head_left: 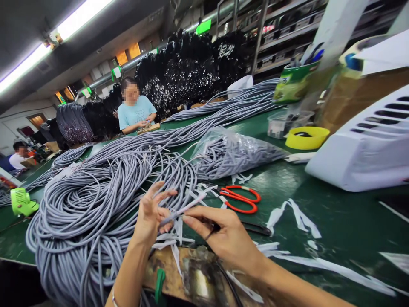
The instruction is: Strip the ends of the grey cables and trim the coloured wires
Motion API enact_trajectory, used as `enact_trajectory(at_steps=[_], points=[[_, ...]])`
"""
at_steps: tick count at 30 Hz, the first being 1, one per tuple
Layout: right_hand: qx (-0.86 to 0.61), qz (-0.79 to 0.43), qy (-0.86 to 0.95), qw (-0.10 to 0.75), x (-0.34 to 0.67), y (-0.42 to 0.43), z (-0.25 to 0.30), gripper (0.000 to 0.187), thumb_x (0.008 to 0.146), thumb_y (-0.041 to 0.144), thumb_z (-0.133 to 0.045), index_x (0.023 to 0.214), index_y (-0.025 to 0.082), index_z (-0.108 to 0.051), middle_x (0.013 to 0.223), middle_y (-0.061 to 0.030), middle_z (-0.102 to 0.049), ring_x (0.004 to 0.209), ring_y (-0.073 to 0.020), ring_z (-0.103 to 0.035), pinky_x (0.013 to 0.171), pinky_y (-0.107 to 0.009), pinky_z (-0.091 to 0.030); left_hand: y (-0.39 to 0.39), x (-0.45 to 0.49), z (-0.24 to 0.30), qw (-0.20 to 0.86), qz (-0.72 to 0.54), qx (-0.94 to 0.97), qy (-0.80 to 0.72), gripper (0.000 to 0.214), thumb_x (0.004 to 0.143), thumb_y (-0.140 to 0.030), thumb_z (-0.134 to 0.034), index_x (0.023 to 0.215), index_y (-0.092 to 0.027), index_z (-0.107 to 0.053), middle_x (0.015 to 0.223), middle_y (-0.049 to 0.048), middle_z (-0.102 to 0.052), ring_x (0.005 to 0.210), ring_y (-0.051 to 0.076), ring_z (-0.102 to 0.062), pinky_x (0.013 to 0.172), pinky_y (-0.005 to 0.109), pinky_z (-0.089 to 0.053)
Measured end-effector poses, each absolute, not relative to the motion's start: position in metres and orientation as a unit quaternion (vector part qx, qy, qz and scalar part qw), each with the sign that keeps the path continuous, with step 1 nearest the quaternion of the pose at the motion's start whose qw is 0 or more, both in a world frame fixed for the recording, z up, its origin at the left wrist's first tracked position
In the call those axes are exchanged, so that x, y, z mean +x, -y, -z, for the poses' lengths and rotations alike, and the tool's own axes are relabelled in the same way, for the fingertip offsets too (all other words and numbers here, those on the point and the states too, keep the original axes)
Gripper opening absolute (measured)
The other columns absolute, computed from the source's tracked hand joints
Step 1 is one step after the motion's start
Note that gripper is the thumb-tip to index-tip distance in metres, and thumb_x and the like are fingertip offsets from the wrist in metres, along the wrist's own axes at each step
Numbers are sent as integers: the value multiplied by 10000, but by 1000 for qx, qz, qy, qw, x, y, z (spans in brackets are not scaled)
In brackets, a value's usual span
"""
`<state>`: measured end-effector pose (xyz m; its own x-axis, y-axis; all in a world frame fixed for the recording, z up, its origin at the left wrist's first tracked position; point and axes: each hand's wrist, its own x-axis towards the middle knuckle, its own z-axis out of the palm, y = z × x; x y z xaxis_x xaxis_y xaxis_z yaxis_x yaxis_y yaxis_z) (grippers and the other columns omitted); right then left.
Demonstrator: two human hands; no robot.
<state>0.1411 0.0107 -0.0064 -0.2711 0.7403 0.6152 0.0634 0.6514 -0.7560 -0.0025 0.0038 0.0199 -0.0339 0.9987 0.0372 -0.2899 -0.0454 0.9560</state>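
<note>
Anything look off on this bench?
Mostly clutter, no obvious damage. Loose white strips lie strewn over the green tabletop, right of the right hand and near the red-handled scissors, looking like unswept scraps. The grey cable pile at left also seems to droop past the near edge.

You wear a thin silvery bracelet on your left forearm at seven o'clock, while your left hand, right hand and right forearm at five o'clock are bare.
</note>
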Motion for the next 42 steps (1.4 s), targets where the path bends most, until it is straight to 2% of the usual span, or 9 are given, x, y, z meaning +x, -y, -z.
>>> enact_trajectory(at_steps=[2, 5, 10, 16, 22, 25, 29, 36, 42], points=[[-279, -350, 723, 526, 142, -14, 6, 237, 794, 277, -507, 636, 150, -629, 513, -2, -590, 428, -97, -478, 398, -186, -388, -2, -2, -18, 560, -527, 486, -416, 668, 440, -578, -750, 918, -126, -631, 670, 26, -619, 264, -8, -341, 259, 136, -197], [-283, -389, 717, 505, 142, -23, 6, 242, 776, 294, -510, 618, 145, -619, 525, -8, -587, 447, -104, -495, 401, -188, -396, 1, 0, -16, 520, -560, 501, -406, 403, 579, -481, -729, 672, -92, -686, 410, -45, -437, 265, -20, -235, 292, 133, -125], [-342, -341, 685, 546, 149, -37, 6, 204, 746, 282, -530, 629, 139, -617, 566, -31, -608, 488, -127, -546, 458, -214, -448, 5, -1, -15, 520, -577, 505, -377, 359, 636, -460, -697, 590, -104, -674, 437, -21, -459, 285, -18, -206, 300, 140, -98], [-317, -318, 633, 630, 166, -38, -10, 181, 756, 308, -561, 663, 163, -615, 532, -5, -608, 442, -102, -533, 412, -177, -429, 9, 1, -14, 471, -555, 533, -433, 392, 664, -475, -663, 578, -93, -664, 384, -65, -315, 338, 10, -191, 328, 148, -136], [-233, -389, 704, 547, 164, -27, -13, 279, 784, 361, -542, 604, 153, -587, 501, -22, -598, 436, -107, -531, 410, -185, -422, 12, 5, -18, 354, -480, 664, -452, 382, 741, -468, -577, 688, -126, -739, 471, 29, -575, 455, 113, -475, 492, 222, -389], [-264, -402, 704, 523, 161, -25, -11, 309, 806, 372, -492, 580, 164, -531, 478, -7, -549, 420, -103, -497, 395, -190, -395, 13, 4, -16, 304, -440, 730, -425, 374, 800, -433, -509, 760, -151, -751, 546, 56, -647, 490, 134, -518, 511, 232, -392], [-281, -362, 729, 508, 158, -21, -10, 309, 842, 310, -415, 573, 175, -484, 472, 12, -493, 407, -88, -436, 383, -189, -344, 12, 3, -14, 241, -449, 761, -401, 369, 819, -400, -484, 726, -156, -745, 497, 39, -618, 415, 106, -433, 443, 223, -323], [-219, -197, 769, 568, 157, -18, -8, 256, 824, 167, -436, 569, 175, -461, 493, 45, -392, 429, -67, -355, 417, -186, -295, 12, 6, -13, 96, -438, 776, -444, 248, 818, -201, -467, 762, -132, -699, 507, 13, -567, 443, 98, -447, 450, 212, -315], [-317, -369, 722, 492, 152, -27, -4, 413, 834, 371, -399, 474, 205, -285, 454, 63, -251, 413, -63, -247, 383, -205, -231, 15, 10, -9, -2, -436, 809, -394, 218, 806, -177, -476, 740, -122, -676, 463, 3, -538, 401, 91, -421, 425, 214, -307]])
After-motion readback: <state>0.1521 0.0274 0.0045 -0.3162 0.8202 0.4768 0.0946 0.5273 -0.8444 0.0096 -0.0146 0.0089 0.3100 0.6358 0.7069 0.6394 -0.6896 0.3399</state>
